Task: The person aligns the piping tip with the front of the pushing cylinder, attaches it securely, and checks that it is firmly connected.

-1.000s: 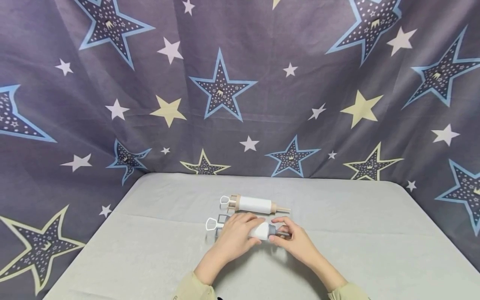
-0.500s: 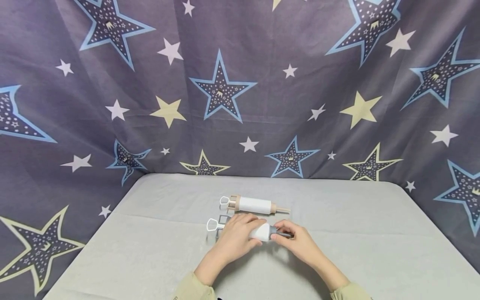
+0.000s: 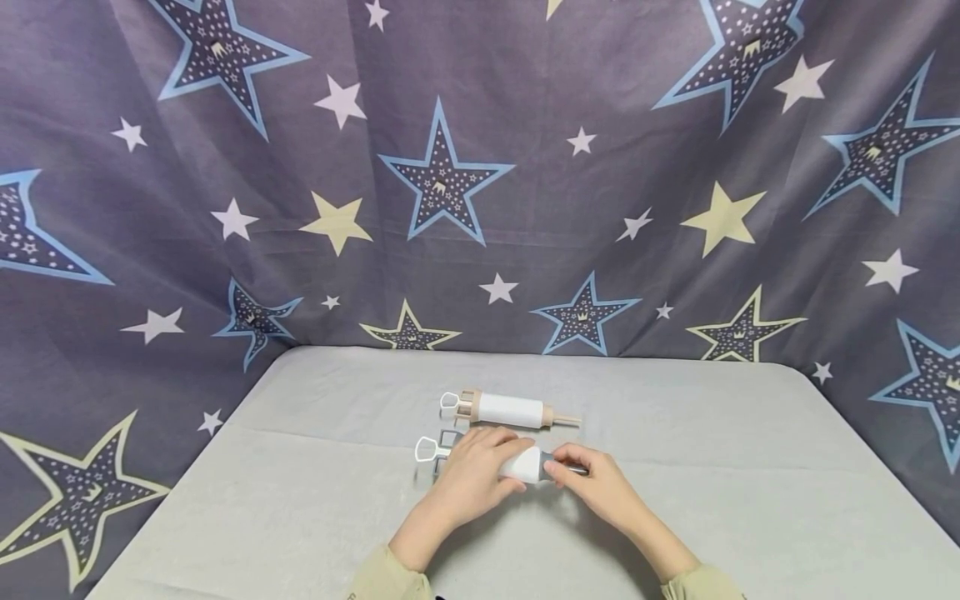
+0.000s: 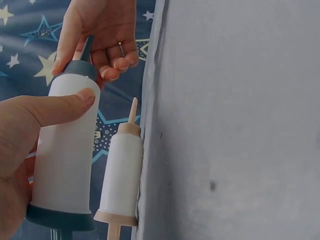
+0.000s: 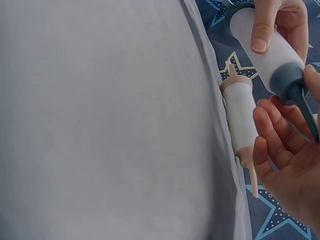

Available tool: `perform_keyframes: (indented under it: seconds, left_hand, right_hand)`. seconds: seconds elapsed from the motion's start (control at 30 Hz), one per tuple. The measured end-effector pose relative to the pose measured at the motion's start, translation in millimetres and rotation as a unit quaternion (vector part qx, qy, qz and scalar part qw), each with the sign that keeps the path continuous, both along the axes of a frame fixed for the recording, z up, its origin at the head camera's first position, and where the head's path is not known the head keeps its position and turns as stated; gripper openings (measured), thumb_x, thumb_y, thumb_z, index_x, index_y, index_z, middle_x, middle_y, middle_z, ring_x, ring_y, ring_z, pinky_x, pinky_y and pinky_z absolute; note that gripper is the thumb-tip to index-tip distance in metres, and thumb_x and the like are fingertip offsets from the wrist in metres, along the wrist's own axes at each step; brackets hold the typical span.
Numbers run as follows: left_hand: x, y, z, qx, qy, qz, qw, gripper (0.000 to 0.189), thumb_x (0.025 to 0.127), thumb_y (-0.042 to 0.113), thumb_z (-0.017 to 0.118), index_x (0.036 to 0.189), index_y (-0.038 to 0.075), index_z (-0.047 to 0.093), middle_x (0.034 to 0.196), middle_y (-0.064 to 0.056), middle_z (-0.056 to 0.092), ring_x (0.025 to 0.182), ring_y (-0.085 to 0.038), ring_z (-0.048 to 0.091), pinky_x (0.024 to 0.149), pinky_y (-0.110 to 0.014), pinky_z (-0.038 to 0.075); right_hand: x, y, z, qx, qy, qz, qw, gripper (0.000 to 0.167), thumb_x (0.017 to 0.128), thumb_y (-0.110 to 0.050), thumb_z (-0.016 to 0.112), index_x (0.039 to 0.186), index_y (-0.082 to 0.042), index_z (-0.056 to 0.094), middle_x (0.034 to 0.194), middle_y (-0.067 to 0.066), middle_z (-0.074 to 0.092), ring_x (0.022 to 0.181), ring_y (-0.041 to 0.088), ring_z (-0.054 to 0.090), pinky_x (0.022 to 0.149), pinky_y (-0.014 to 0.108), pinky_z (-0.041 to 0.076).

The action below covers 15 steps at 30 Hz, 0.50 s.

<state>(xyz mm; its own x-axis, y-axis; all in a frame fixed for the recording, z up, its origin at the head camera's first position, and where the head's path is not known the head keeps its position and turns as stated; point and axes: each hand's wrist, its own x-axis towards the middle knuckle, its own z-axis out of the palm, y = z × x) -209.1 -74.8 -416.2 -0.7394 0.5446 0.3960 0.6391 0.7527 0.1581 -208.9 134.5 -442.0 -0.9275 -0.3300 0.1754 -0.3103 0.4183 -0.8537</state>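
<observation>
A large plastic syringe with a white barrel [image 4: 65,160] lies across the middle of the table in the head view, its white pull ring to the left. My left hand [image 3: 480,471] grips this barrel from above, thumb along its near side. At the right end is a grey-blue cap [image 5: 287,82] with a long tapered nozzle [image 5: 303,112]. My right hand [image 3: 603,487] pinches the cap with thumb and fingertips, while the other fingers curl loosely beside the nozzle in the right wrist view. Most of the syringe's flanged end is hidden behind my left hand in the head view.
Just beyond lies a second syringe [image 3: 510,411] with a white barrel and beige ends, parallel to the first. Both rest on a table [image 3: 750,500] under a pale grey cloth. A dark star-print curtain [image 3: 525,217] hangs behind the table's far edge.
My right thumb and fingers, spread around the nozzle earlier, have come together on the cap. The held syringe has moved very slightly right. My left hand keeps its grip.
</observation>
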Motion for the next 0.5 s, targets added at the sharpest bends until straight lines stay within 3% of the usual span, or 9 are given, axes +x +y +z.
perform_keyframes:
  seconds: [0.27,0.5]
  left_hand:
    - [-0.1,-0.4,0.2,-0.008,0.006,-0.002,0.9999,0.053,0.072,0.039,0.071,0.122,0.023,0.058,0.111,0.006,0.06,0.104,-0.013,0.054,0.098,-0.036,0.038]
    - [-0.5,-0.2,-0.3,-0.013,0.016,-0.005,0.9998,0.054,0.072,0.039,0.071,0.121,0.021,0.058,0.11,0.005,0.06,0.103,-0.013,0.055,0.097,-0.036,0.038]
  right_hand:
    - [-1.1,-1.1,0.2,0.033,-0.006,-0.027,0.9991,0.03,0.091,-0.039,0.049,0.077,-0.018,0.064,0.07,0.0,0.064,0.078,0.008,0.057,0.074,0.026,0.043]
    - [4.0,-4.8,9.0,0.043,-0.025,-0.045,0.9978,0.038,0.093,-0.035,0.047,0.072,-0.011,0.066,0.07,0.0,0.065,0.061,0.008,0.046,0.057,0.022,0.035]
